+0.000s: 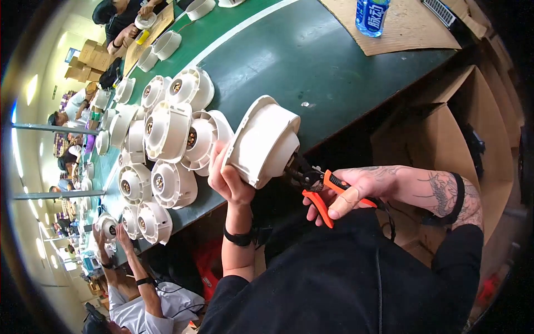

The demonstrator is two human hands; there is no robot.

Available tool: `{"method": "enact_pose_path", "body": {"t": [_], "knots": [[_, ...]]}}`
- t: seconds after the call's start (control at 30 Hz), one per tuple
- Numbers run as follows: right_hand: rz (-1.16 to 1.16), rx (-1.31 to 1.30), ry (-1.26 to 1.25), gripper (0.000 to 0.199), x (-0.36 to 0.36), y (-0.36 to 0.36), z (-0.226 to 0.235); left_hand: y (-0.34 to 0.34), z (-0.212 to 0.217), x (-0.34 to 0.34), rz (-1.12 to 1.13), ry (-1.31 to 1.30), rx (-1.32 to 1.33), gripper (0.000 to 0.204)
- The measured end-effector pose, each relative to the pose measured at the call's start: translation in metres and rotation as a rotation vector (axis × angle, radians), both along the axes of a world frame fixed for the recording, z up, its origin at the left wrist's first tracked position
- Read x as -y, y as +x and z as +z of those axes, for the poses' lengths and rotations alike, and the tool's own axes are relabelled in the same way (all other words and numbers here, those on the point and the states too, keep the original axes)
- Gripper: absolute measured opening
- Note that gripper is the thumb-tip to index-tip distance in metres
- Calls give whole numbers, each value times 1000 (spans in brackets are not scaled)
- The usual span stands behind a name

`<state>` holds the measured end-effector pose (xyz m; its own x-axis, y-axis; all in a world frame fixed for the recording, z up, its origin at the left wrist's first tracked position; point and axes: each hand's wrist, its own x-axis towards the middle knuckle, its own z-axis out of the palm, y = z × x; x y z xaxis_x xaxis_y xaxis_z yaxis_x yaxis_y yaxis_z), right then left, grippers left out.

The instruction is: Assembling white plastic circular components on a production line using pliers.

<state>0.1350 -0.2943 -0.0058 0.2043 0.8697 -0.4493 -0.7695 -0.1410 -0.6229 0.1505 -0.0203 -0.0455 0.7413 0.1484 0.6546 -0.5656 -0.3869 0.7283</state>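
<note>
My left hand [229,177] is wrapped round the side of a white plastic housing [261,140], round and stepped like a fan or lamp body, tilted above the table's edge. My right hand [356,192] grips pliers [318,208] with orange and black handles and a dark spring. Their black jaws reach to the narrow end of the housing; what they touch inside is hidden. Left of my hands, several similar white housings [167,131] are stacked on the green table, with copper-coloured bits in their centres.
A blue bottle [371,16] stands on a cardboard sheet [409,33] at the far right. An open cardboard box [439,139] is below the table edge on my right. A co-worker in a white shirt [175,300] handles a housing at lower left; another person works across the table [289,61].
</note>
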Motion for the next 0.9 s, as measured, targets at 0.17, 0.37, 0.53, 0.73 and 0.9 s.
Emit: {"method": "enact_pose_path", "body": {"t": [0.17, 0.37, 0.53, 0.73, 0.9], "knots": [[-100, -50, 73, 37, -4, -9, -2, 0, -3, 2, -21, 69, 144, 68], [-86, -253, 260, 26, -18, -22, -38, -7, 3, 9, 57, 136, 185, 68], [-23, -521, 752, 54, -37, -47, -41, -21, -11, 6, 66, -50, 108, 68], [-177, -12, 336, 36, -32, -44, -19, -3, 14, -1, -174, -122, 178, 67], [-208, 819, -248, 33, -21, -40, -4, 2, 51, 18, -309, -280, -84, 86]]}}
